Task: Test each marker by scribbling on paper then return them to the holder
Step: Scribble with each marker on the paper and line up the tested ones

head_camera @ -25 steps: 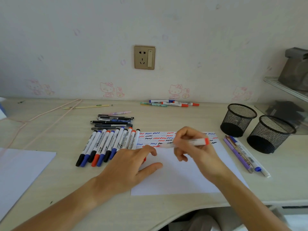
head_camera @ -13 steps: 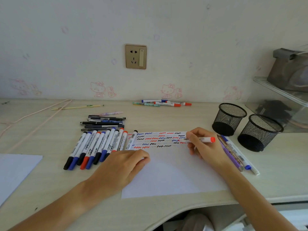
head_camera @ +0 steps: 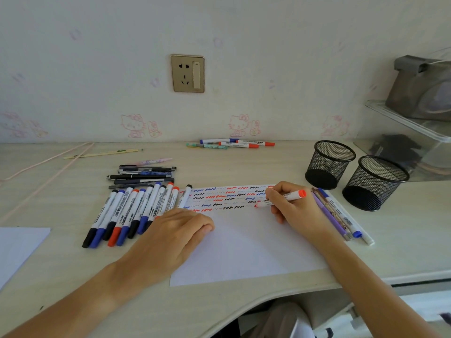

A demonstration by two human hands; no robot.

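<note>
My right hand grips a red marker with its tip down on the white paper, at the right end of rows of red, blue and black squiggles. My left hand lies flat on the paper's left edge, pressing it down. A row of several capped markers lies left of the paper. Two black mesh holders stand at the right and look empty.
Several dark pens are stacked behind the marker row. More markers lie by the wall. Pens and a marker lie right of the paper. Another white sheet is at the left, and a clear shelf at the right.
My right hand carried the red marker from above the paper's middle to the right end of the squiggle rows and set its tip on the paper. My left hand flattened onto the sheet.
</note>
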